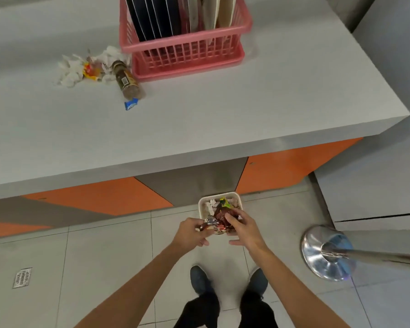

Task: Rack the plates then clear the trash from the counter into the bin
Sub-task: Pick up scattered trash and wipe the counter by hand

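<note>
A bundle of crumpled wrappers (pixel 217 225) is held just above a small white bin (pixel 200 206), which is set on the tiled floor at the foot of the bench (pixel 199 119). The bundle is gripped from both sides. Its silvery end is pinched by the left hand (pixel 191 232), and its dark red part is clasped under the curled fingers of the right hand (pixel 243 229), the thumb being stretched out below. White paper scraps and a yellow-green wrapper can be made out inside the bin.

On the grey bench top, a pink rack (pixel 185 56) is seen near the far edge. It is filled with plates stood on edge: dark plates (pixel 152 17) with thin white rims at its left and pale plates (pixel 223 13) at its right.

More trash is spread just to the left of the rack. A heap of white tissue scraps (pixel 70 73) is mixed with a yellow and red wrapper (pixel 90 71). A brown spice bottle (pixel 127 80) is laid on its side beside the rack's base. A small blue wrapper (pixel 131 104) is found at the bottle's near end.

On the floor, a metal drain grate (pixel 22 277) is seen at the left and the polished steel base of a post (pixel 327 255) at the right. Dark shoes (pixel 200 279) are visible below the arms.
</note>
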Demonstrator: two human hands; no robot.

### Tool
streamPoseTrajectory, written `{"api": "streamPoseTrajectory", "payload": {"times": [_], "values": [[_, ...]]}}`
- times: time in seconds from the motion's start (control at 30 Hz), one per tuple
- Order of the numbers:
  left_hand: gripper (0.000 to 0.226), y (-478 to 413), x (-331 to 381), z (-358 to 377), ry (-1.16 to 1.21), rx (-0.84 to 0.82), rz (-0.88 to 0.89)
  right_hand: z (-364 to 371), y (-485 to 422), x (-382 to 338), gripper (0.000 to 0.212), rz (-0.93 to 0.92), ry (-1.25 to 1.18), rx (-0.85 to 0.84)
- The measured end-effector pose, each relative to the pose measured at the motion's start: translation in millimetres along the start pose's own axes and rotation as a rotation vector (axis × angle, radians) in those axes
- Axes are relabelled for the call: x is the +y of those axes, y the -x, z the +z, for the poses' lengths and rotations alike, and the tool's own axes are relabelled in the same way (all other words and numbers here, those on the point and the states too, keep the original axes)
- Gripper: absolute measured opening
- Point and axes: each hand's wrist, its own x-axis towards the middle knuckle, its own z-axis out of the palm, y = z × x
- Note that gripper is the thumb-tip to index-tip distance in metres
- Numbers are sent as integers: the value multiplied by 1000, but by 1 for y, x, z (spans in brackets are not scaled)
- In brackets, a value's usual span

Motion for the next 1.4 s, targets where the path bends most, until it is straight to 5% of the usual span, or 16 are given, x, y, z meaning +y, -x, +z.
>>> {"api": "streamPoseTrajectory", "payload": {"times": [0.43,0.63,0.83,0.93,1.07,1.23,1.4], "values": [[16,-199,-126,36,-240,37,-194,-33,-166,160,55,214,65,102],[20,-297,-191,62,-388,40,-167,-44,-270,210,64,-26,710,-39],[23,-360,-210,79,-509,160,-182,-38,-356,229,60,-336,909,-36],[38,-373,-226,89,-666,290,3,-28,-387,242,59,-510,1050,-51],[68,-390,-255,119,-933,102,256,-8,-423,275,53,-549,1340,-135],[64,-432,-279,135,-961,-71,46,5,-463,299,41,-436,1567,-124],[47,-474,-283,139,-816,-150,-53,12,-501,291,49,-268,1438,-237]]}}
